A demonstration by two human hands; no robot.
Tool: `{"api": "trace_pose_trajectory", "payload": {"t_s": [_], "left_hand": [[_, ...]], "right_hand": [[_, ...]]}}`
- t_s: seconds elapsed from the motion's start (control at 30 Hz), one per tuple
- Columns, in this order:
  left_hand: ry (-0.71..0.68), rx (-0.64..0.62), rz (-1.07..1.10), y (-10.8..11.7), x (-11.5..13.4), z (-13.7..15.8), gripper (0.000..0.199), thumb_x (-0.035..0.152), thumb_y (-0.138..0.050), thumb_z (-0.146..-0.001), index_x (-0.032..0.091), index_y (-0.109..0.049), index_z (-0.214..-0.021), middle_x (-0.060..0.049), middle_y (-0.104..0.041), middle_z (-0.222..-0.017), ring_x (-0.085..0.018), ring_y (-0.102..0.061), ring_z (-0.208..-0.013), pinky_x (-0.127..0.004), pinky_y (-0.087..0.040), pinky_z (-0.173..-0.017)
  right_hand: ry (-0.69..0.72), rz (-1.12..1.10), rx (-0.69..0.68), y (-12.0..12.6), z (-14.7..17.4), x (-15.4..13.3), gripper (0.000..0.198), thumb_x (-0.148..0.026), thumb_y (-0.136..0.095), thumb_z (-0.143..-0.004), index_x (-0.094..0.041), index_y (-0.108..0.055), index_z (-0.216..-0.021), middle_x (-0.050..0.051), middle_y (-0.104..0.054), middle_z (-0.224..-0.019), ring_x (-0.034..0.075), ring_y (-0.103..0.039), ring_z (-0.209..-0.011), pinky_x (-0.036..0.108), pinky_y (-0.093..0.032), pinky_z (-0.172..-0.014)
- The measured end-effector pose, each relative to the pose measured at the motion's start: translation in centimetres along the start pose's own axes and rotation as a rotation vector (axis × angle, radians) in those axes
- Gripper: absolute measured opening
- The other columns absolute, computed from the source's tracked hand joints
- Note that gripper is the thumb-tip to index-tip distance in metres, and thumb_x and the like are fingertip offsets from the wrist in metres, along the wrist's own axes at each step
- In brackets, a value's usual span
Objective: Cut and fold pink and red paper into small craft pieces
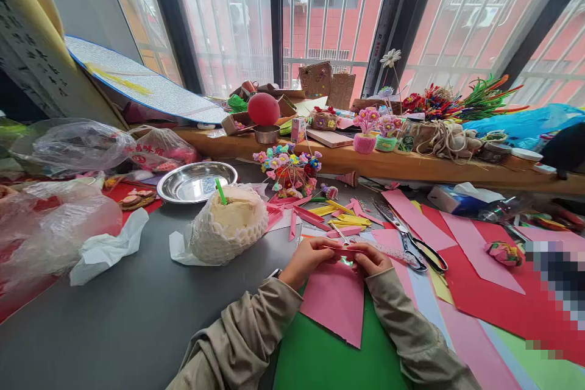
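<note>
A narrow folded strip of pink paper (343,252) is stretched between my two hands. My left hand (311,258) pinches its left end, and my right hand (371,259) pinches the other end. Below them lies a pink paper sheet (336,308) on a green sheet (311,365). Just beyond my fingers is a small pair of scissors (339,234), partly hidden by the hands. Folded pink strips (314,217) and yellow strips (351,220) are scattered farther back. Large black-handled scissors (406,236) rest to the right of my right hand.
A coconut in foam netting (228,228) with a green straw stands left of my hands, near a metal tray (194,183). Behind is a bunch of small colourful flowers (292,170). Red paper (479,292) and other coloured sheets cover the right side. Plastic bags (59,225) lie far left.
</note>
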State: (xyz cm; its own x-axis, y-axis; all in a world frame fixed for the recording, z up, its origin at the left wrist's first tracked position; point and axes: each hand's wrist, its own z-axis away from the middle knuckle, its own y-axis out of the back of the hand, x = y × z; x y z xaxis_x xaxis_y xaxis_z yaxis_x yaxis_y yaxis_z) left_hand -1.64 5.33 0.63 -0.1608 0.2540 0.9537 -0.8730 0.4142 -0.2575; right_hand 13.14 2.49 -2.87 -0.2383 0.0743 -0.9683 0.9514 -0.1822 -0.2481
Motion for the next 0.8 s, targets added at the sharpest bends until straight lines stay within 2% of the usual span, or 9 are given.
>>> {"api": "trace_pose_trajectory", "payload": {"t_s": [0.23, 0.4, 0.57, 0.8], "left_hand": [[0.013, 0.019, 0.050, 0.2, -0.4, -0.3, 0.018, 0.017, -0.061, -0.053, 0.011, -0.064, -0.069, -0.004, -0.063, -0.061, -0.014, -0.057, -0.063, -0.027, -0.044, -0.068], [-0.014, 0.019, 0.038, 0.2, -0.2, -0.2, 0.016, 0.015, -0.059, -0.054, 0.010, -0.065, -0.069, -0.005, -0.064, -0.069, -0.014, -0.058, -0.066, -0.027, -0.045, -0.069], [0.026, 0.032, 0.075, 0.1, 0.0, -0.2, 0.018, 0.017, -0.063, -0.051, 0.010, -0.065, -0.068, -0.005, -0.064, -0.067, -0.015, -0.058, -0.065, -0.028, -0.045, -0.070], [0.106, -0.040, 0.105, 0.7, 0.1, -0.4, 0.024, 0.016, -0.066, -0.049, 0.009, -0.065, -0.072, -0.007, -0.065, -0.067, -0.018, -0.060, -0.069, -0.032, -0.044, -0.074]], "right_hand": [[-0.016, -0.036, 0.004, -0.1, 0.0, -0.2, 0.016, -0.030, -0.063, -0.052, -0.019, -0.064, -0.062, 0.000, -0.060, -0.050, 0.007, -0.046, -0.036, 0.018, -0.037, -0.037], [-0.028, -0.043, -0.016, -0.2, 0.1, -0.7, 0.015, -0.029, -0.063, -0.052, -0.018, -0.064, -0.063, 0.000, -0.061, -0.051, 0.007, -0.048, -0.038, 0.018, -0.039, -0.038], [-0.053, -0.068, -0.019, -0.2, 0.1, -1.0, 0.016, -0.026, -0.063, -0.052, -0.018, -0.064, -0.065, -0.001, -0.060, -0.049, 0.007, -0.048, -0.038, 0.017, -0.040, -0.038], [-0.072, -0.095, -0.010, -0.2, 0.2, -1.1, 0.010, -0.023, -0.060, -0.051, -0.019, -0.064, -0.059, -0.002, -0.059, -0.046, 0.006, -0.047, -0.037, 0.016, -0.037, -0.037]]}}
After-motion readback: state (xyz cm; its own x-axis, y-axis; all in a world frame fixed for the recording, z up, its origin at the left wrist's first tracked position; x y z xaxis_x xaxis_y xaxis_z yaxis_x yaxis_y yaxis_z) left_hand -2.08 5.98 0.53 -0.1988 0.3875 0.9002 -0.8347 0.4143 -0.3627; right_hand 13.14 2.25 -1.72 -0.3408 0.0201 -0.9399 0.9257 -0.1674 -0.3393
